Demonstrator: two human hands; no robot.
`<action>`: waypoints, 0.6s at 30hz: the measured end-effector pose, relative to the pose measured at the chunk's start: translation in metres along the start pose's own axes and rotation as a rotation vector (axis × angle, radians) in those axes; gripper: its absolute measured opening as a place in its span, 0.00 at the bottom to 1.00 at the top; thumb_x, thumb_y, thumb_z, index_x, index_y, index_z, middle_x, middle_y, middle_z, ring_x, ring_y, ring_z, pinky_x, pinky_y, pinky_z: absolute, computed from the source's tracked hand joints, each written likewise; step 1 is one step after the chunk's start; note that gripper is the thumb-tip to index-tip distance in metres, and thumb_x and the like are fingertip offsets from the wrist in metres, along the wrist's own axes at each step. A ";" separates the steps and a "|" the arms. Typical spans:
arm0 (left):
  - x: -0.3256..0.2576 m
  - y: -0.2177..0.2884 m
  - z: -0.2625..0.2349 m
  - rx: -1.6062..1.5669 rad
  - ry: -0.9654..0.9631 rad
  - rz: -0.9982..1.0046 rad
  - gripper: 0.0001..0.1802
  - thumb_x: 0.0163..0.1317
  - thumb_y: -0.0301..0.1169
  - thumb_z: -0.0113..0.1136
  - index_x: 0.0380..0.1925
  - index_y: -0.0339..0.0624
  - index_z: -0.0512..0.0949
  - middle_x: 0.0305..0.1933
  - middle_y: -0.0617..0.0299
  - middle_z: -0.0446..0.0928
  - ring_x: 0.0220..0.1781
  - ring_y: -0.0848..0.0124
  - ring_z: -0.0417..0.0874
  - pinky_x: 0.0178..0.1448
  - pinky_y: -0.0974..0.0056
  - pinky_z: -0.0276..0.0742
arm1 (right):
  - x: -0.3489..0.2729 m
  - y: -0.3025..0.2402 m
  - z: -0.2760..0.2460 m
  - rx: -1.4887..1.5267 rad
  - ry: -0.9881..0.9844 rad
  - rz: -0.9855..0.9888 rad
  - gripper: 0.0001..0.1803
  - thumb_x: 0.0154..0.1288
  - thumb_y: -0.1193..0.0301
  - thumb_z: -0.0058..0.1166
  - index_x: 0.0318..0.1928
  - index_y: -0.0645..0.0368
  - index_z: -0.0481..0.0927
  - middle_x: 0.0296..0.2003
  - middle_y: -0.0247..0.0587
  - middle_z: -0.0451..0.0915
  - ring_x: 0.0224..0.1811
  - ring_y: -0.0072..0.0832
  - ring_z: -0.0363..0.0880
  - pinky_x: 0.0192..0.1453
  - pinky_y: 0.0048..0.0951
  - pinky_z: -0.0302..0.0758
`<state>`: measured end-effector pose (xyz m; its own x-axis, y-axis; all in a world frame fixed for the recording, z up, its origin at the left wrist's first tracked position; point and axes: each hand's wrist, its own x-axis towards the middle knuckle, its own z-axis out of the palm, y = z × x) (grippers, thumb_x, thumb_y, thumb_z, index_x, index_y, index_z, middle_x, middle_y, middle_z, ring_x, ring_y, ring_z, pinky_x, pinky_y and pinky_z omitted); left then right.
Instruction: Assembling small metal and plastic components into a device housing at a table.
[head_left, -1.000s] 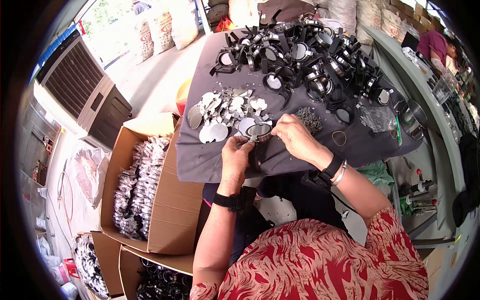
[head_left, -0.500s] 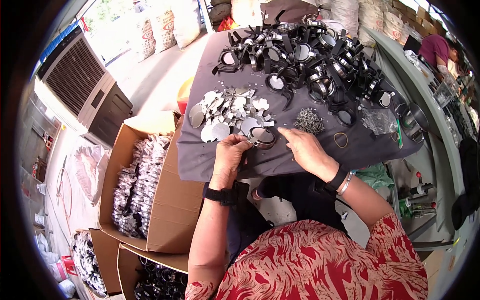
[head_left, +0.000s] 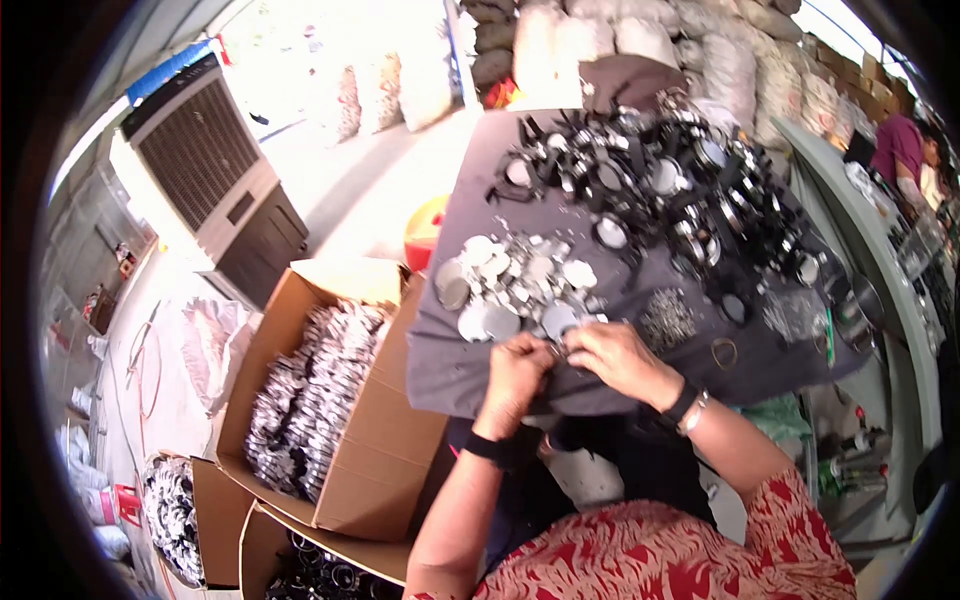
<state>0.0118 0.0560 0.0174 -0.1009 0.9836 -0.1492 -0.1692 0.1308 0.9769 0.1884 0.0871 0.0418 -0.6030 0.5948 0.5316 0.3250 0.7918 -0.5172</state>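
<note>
At the front edge of the cloth-covered table, my left hand (head_left: 516,375) is closed, fingers pinched, on a round metal-rimmed part (head_left: 557,351). Only a sliver of that part shows between the hands. My right hand (head_left: 622,360) meets it from the other side, fingertips drawn together; what they grip, if anything, is hidden. Just beyond lie loose flat metal discs with tabs (head_left: 500,322) in a pile. Right of the pile sits a small heap of tiny metal pieces (head_left: 668,318). Behind, many round parts with black handles (head_left: 665,175) are heaped.
A rubber band (head_left: 724,352), a clear plastic bag (head_left: 795,318) and a metal bowl (head_left: 858,312) lie to the right. At left stand an open carton (head_left: 380,440) of wrapped parts and an air cooler (head_left: 205,160). Another person (head_left: 897,150) is at the far right.
My head view has shifted, so the table appears lower and further right. My right hand has come left to meet my left hand, and the round part is now mostly covered.
</note>
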 end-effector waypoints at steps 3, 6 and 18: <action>-0.004 -0.025 -0.002 0.066 -0.092 0.275 0.01 0.56 0.20 0.54 0.27 0.36 0.74 0.25 0.69 0.76 0.29 0.81 0.71 0.34 0.74 0.68 | 0.001 -0.006 -0.002 -0.045 -0.025 -0.040 0.11 0.54 0.74 0.60 0.36 0.60 0.73 0.30 0.44 0.77 0.34 0.44 0.78 0.36 0.38 0.74; -0.024 -0.004 0.001 0.421 -0.064 0.452 0.10 0.51 0.26 0.61 0.32 0.35 0.73 0.22 0.59 0.75 0.23 0.74 0.74 0.29 0.67 0.69 | 0.003 -0.006 -0.004 -0.089 -0.026 -0.083 0.12 0.51 0.74 0.61 0.35 0.60 0.73 0.29 0.43 0.76 0.33 0.43 0.77 0.35 0.39 0.74; -0.008 -0.018 -0.001 0.745 0.018 0.696 0.13 0.53 0.34 0.62 0.32 0.40 0.70 0.23 0.50 0.74 0.24 0.49 0.77 0.26 0.52 0.70 | 0.046 0.002 -0.022 0.250 -0.376 0.224 0.09 0.50 0.71 0.61 0.30 0.61 0.76 0.26 0.41 0.77 0.29 0.40 0.79 0.32 0.36 0.73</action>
<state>0.0142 0.0460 0.0012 0.0400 0.8697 0.4920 0.5857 -0.4194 0.6936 0.1773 0.1193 0.0803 -0.7741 0.6186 0.1344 0.3198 0.5653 -0.7604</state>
